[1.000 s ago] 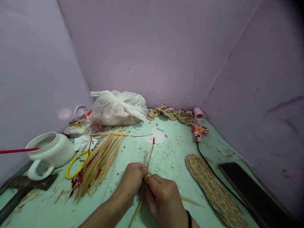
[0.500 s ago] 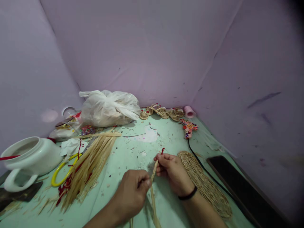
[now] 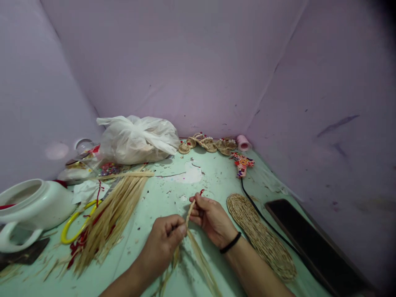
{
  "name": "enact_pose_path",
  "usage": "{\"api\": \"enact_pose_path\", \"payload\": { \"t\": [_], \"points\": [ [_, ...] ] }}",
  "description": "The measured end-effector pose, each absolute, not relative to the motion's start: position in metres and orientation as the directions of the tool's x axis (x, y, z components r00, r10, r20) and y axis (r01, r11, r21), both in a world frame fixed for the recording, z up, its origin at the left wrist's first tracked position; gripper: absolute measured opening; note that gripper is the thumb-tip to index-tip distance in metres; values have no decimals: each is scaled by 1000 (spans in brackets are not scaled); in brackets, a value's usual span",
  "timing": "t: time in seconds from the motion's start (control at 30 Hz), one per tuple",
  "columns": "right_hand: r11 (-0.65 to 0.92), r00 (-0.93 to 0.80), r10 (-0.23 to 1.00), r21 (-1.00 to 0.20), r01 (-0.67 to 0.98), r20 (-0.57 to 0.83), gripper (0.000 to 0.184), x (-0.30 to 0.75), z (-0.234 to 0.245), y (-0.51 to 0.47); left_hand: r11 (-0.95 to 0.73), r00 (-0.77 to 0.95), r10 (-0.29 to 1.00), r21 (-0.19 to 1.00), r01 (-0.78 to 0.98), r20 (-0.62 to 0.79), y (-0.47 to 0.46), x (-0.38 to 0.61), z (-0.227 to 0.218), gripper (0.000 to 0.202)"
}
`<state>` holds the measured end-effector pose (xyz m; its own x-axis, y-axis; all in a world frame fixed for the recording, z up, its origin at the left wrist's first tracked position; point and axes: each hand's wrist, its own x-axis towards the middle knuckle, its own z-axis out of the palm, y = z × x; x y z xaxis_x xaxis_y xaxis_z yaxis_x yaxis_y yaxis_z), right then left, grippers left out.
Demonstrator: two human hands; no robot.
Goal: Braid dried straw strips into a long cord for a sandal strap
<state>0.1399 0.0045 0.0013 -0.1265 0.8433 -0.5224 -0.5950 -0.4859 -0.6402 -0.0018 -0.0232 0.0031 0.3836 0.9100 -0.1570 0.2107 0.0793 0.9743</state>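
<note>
Covering the worktop is a pale green surface [image 3: 168, 202], scuffed and littered with straw scraps, a bare whitish patch toward the back; plain lilac walls [image 3: 148, 53] enclose it behind and on both sides, the right one marked with dark streaks.

Braid [image 3: 189, 211]: thin, straw-coloured, tightly plaited, held above the worktop at front centre, slanting up to a red thread tip [image 3: 202, 192]; loose pale strands [image 3: 202, 260] trail from its lower end toward the front edge. Left hand [image 3: 163, 241]: thumb and forefinger pinching the lower end, other fingers curled in; right hand [image 3: 213, 220], black band at wrist: thumb and fingertips pinching near the red tip.

Surroundings: straw bundle [image 3: 117, 218] at left, partly covering a yellow handle [image 3: 65, 230]; white pot [image 3: 52, 206] beyond, overlapping a dark flat blade [image 3: 35, 252]; knotted plastic bag [image 3: 136, 140], small woven sandals [image 3: 208, 144] and pink spool [image 3: 243, 143] along the back; at right, patterned corded tool [image 3: 242, 164], woven sole [image 3: 261, 235], black slab [image 3: 309, 239]; left hand hides part of the strands.
</note>
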Motion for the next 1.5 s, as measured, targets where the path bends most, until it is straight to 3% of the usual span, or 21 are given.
{"api": "enact_pose_path", "payload": {
  "t": [0.13,0.23,0.37,0.57,0.67,0.87,1.13,1.23,1.33,1.43,1.5],
  "points": [
    [-593,-273,795,-602,-535,-542,36,139,4,-4,334,239,916,942,-10,-322,-10,-6,-3,28],
    [-592,-354,805,-670,-448,-475,34,132,6,-15,381,233,907,919,-97,-351,-8,-5,-6,29],
    [-529,-398,829,-782,-329,-393,33,126,6,-22,317,294,912,947,-57,-287,-8,-2,-6,29],
    [-333,-250,913,-943,-8,-321,18,127,-1,-20,310,319,892,947,81,-320,-8,0,1,25],
    [-256,-177,949,-965,59,-262,15,127,-1,-20,286,298,899,946,156,-321,-8,-2,7,21],
    [-171,-50,983,-983,59,-174,12,125,3,-22,198,271,925,947,251,-265,-7,-3,13,14],
    [-173,26,985,-982,81,-171,15,117,-4,-24,72,228,951,869,490,-207,0,-16,22,11],
    [-146,66,988,-988,50,-143,13,114,-10,-24,19,140,979,751,660,-149,-10,-13,28,13],
    [-129,96,986,-988,-82,-137,10,110,-13,-26,-64,96,995,575,815,-26,-33,-1,30,21],
    [-180,98,973,-950,-255,-211,10,107,-13,-30,-200,208,978,432,880,30,-56,12,27,29],
    [-213,90,962,-915,-343,-257,13,106,-11,-31,-273,284,958,409,871,36,-64,15,26,34]
  ]
}}
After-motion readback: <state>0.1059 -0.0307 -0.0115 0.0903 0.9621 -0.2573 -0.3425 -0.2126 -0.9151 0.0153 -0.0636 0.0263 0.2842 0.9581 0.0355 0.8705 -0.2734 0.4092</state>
